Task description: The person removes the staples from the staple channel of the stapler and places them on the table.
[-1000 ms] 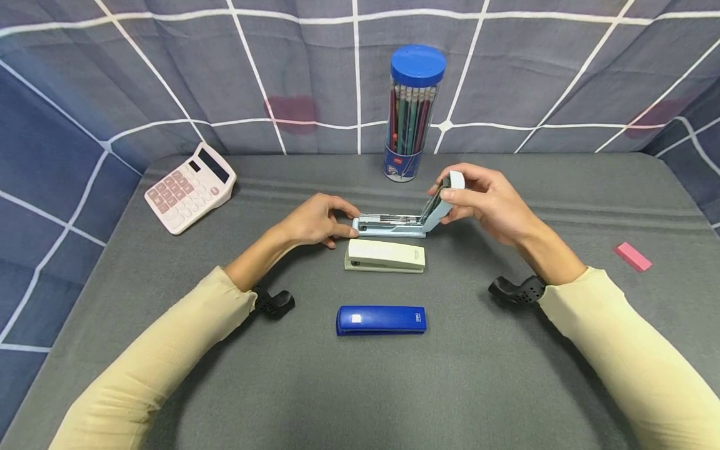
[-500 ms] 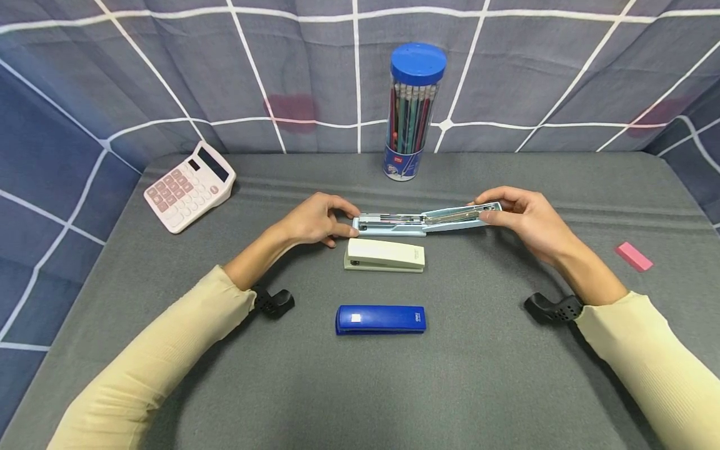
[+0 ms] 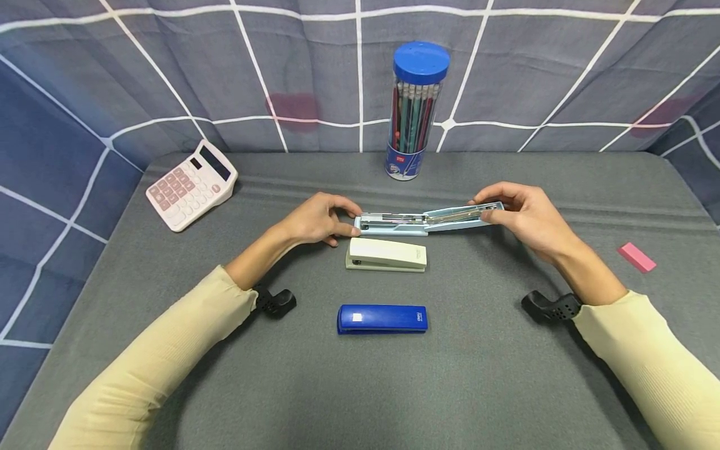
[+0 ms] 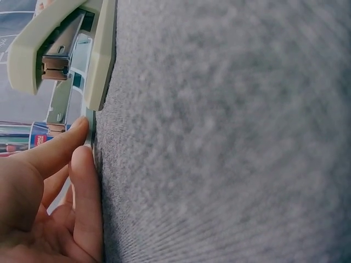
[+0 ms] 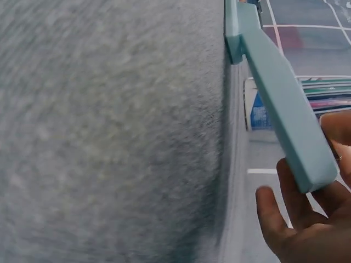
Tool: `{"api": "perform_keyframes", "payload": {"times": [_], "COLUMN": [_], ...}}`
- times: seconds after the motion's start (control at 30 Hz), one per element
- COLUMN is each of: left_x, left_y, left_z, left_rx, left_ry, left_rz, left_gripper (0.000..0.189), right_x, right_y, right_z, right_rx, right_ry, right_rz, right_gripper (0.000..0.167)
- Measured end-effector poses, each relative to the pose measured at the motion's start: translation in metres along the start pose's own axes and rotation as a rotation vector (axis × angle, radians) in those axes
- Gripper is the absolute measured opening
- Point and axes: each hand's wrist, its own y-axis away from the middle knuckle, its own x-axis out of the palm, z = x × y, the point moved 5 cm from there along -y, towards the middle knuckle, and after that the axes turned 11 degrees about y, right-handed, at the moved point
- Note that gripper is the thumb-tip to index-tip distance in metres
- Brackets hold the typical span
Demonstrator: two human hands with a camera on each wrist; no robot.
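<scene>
Nearest on the table (image 3: pixel 360 387) there is a dark blue stapler (image 3: pixel 382 319), then a cream stapler (image 3: pixel 386 255). Just beyond lies a light blue stapler (image 3: pixel 425 227), unfolded. Each grip is narrow: the left hand (image 3: pixel 316 220) pinches its left end, the right hand (image 3: pixel 523 215) its right end. Behind stands a pencil tub (image 3: pixel 413 112).

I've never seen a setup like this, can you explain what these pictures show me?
There's no machine, just a person's left hand and right hand. The wide picture comes from a camera on the head, looking down; the two close-ups come from the wrists. The hands hold a light blue stapler, opened out: the left grips the end of its base, the right pinches the end of its top. On the grey tabletop are a cream stapler, a blue stapler, a calculator, a pink block and a tub of pencils.
</scene>
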Motion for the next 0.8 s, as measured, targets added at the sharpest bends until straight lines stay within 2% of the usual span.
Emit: {"api": "perform_keyframes", "payload": {"times": [0.23, 0.37, 0.57, 0.8], "left_x": [0.000, 0.000, 0.001, 0.000], "left_y": [0.000, 0.000, -0.001, -0.001], "left_z": [0.001, 0.000, -0.001, 0.001], "left_rx": [0.005, 0.004, 0.005, -0.006], "left_ry": [-0.007, -0.006, 0.003, 0.028], "left_rz": [0.001, -0.002, -0.001, 0.000], "left_gripper": [0.038, 0.038, 0.038, 0.039], "right_x": [-0.002, 0.007, 0.036, 0.077], "right_y": [-0.003, -0.009, -0.019, -0.033], "right_z": [0.028, 0.046, 0.062, 0.077], "right_rx": [-0.042, -0.060, -0.095, -0.190], "right_ry": [0.003, 0.017, 0.052, 0.103], "right_rz": [-0.038, -0.021, 0.056, 0.206], "right_gripper": [0.015, 0.016, 0.015, 0.016]}}
